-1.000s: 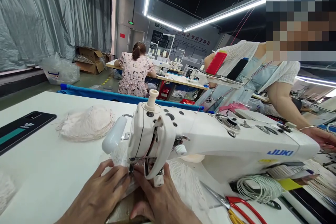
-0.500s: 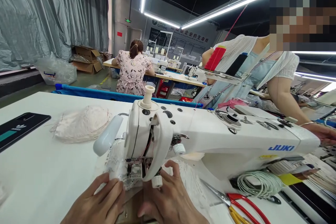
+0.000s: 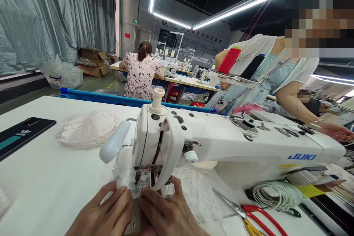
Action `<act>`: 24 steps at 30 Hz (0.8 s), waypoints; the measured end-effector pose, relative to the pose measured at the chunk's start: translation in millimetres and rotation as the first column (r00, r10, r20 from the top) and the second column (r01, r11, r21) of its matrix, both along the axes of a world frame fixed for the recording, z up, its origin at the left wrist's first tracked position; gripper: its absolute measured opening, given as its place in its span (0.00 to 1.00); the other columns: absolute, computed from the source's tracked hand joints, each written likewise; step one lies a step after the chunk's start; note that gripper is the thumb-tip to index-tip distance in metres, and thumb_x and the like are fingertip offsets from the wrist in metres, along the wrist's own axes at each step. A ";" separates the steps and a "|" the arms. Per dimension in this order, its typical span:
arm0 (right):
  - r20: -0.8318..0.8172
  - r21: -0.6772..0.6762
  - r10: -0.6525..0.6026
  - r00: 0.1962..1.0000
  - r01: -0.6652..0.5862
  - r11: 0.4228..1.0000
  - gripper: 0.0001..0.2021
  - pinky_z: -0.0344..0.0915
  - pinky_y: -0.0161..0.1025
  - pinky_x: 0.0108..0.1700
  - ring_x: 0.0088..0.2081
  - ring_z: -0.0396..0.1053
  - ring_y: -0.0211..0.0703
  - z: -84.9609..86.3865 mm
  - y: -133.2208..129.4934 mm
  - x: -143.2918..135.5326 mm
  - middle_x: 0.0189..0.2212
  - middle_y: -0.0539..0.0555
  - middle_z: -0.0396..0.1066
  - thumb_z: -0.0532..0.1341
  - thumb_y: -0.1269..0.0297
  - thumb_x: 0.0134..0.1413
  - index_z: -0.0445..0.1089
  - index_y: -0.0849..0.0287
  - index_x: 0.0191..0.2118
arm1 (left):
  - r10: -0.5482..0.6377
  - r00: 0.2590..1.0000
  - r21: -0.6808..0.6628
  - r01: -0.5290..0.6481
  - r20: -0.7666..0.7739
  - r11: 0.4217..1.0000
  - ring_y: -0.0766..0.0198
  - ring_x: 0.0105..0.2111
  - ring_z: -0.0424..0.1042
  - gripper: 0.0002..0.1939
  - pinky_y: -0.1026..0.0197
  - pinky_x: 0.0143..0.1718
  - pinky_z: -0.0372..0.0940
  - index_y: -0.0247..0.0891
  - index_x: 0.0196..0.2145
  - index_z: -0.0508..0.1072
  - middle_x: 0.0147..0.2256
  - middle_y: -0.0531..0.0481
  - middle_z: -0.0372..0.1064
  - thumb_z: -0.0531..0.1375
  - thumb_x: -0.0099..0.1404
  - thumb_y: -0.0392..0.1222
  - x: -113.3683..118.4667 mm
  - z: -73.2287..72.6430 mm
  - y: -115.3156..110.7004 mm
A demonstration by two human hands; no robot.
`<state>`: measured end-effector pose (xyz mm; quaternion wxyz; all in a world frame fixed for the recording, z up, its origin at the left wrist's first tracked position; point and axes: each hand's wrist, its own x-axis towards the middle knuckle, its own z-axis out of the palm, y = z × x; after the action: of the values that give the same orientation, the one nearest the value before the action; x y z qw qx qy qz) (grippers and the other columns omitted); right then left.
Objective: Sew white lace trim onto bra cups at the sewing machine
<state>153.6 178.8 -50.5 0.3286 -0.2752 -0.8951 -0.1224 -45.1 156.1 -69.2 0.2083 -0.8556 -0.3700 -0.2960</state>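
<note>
Strips of white lace (image 3: 123,166) lie under the needle area of a white JUKI sewing machine (image 3: 235,145). My left hand (image 3: 106,208) is closed at the lace's near left edge, fingertips pressed together on it. Close beside it, my right hand (image 3: 168,210) has curled fingers gripping the lace edge just in front of the presser foot. The machine's white guard and a knob partly cover those fingertips. More white lace (image 3: 195,188) spreads out to the right of my right hand, under the machine arm.
A stack of pale fabric cups (image 3: 90,129) and a dark phone (image 3: 26,136) lie left on the white table. Scissors with red and yellow handles (image 3: 257,217) and coiled pale cord (image 3: 279,195) sit right. A co-worker (image 3: 293,84) stands behind the machine; another person (image 3: 142,70) sits farther back.
My right hand's fingers have come left and down, from beside the presser foot to the lace edge near my left hand. The left hand stays put. The standing co-worker's hand has opened outward.
</note>
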 end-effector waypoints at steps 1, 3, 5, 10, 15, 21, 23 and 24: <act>0.001 0.003 0.003 1.000 -0.003 1.000 0.25 0.53 0.46 0.44 0.23 0.63 0.38 0.1 0.3 -0.1 0.29 0.52 0.73 0.46 0.43 0.64 0.69 0.59 0.37 | -0.001 1.000 -0.006 0.001 -0.016 1.000 0.63 0.39 0.71 0.20 0.54 0.53 0.56 0.40 0.38 0.74 0.37 0.50 0.74 0.44 0.70 0.30 -0.7 0.0 -0.2; -0.016 0.013 0.006 1.000 -0.006 1.000 0.26 0.53 0.46 0.45 0.23 0.63 0.38 0.8 1.5 -0.9 0.29 0.52 0.73 0.46 0.42 0.63 0.69 0.60 0.37 | -0.004 1.000 -0.002 0.004 -0.030 1.000 0.62 0.40 0.71 0.19 0.54 0.53 0.57 0.40 0.40 0.74 0.38 0.50 0.74 0.44 0.70 0.31 -1.9 0.1 0.0; -0.038 0.013 0.004 0.999 -0.003 1.000 0.26 0.53 0.47 0.45 0.23 0.63 0.38 1.6 3.2 -1.6 0.28 0.52 0.74 0.46 0.42 0.64 0.69 0.60 0.35 | -0.008 1.000 0.004 0.008 -0.029 1.000 0.61 0.41 0.71 0.19 0.53 0.54 0.56 0.40 0.40 0.73 0.39 0.49 0.73 0.44 0.70 0.31 -2.4 -0.2 1.2; -0.067 0.026 0.002 0.998 0.000 1.000 0.25 0.53 0.47 0.46 0.27 0.66 0.40 0.9 7.7 -0.9 0.27 0.52 0.73 0.46 0.45 0.65 0.69 0.60 0.35 | -0.015 0.999 0.002 0.015 0.030 1.000 0.60 0.42 0.71 0.18 0.51 0.54 0.53 0.39 0.36 0.74 0.38 0.49 0.74 0.45 0.71 0.32 -3.7 -5.8 10.7; -0.124 0.034 0.007 0.992 -0.003 0.999 0.23 0.49 0.47 0.49 0.29 0.67 0.41 2.0 8.3 1.3 0.28 0.51 0.73 0.47 0.47 0.66 0.69 0.60 0.39 | -0.005 1.000 -0.044 0.005 0.008 0.999 0.62 0.42 0.71 0.18 0.49 0.56 0.50 0.40 0.37 0.73 0.38 0.51 0.74 0.44 0.73 0.36 -9.9 -12.9 26.6; -0.082 -0.032 0.022 0.996 -0.024 0.999 0.23 0.49 0.47 0.49 0.30 0.66 0.41 5.6 4.7 -0.9 0.31 0.52 0.73 0.46 0.47 0.66 0.68 0.60 0.37 | 0.083 0.995 -0.042 -0.080 0.058 0.996 0.60 0.43 0.71 0.24 0.50 0.52 0.54 0.37 0.40 0.73 0.40 0.47 0.75 0.38 0.75 0.40 -8.5 2.1 33.5; -0.071 -0.027 0.040 0.997 -0.042 0.999 0.25 0.50 0.47 0.47 0.29 0.66 0.40 7.1 2.9 -2.7 0.29 0.51 0.72 0.43 0.46 0.67 0.68 0.60 0.36 | 0.092 0.994 0.027 -0.094 0.058 0.995 0.60 0.37 0.72 0.25 0.52 0.47 0.56 0.35 0.36 0.75 0.36 0.46 0.76 0.38 0.74 0.37 -8.9 7.9 26.8; -0.075 -0.026 0.052 0.996 -0.054 0.998 0.26 0.51 0.46 0.46 0.29 0.66 0.40 8.4 1.4 -3.6 0.28 0.51 0.72 0.42 0.46 0.67 0.68 0.60 0.36 | 0.094 0.995 0.048 -0.095 0.040 0.994 0.61 0.33 0.72 0.26 0.52 0.46 0.57 0.35 0.33 0.75 0.33 0.47 0.76 0.38 0.74 0.34 -10.3 9.4 20.6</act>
<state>149.9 180.2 -42.1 0.3608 -0.2601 -0.8910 -0.0911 -55.4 176.7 -59.8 0.2363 -0.8260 -0.4064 -0.3110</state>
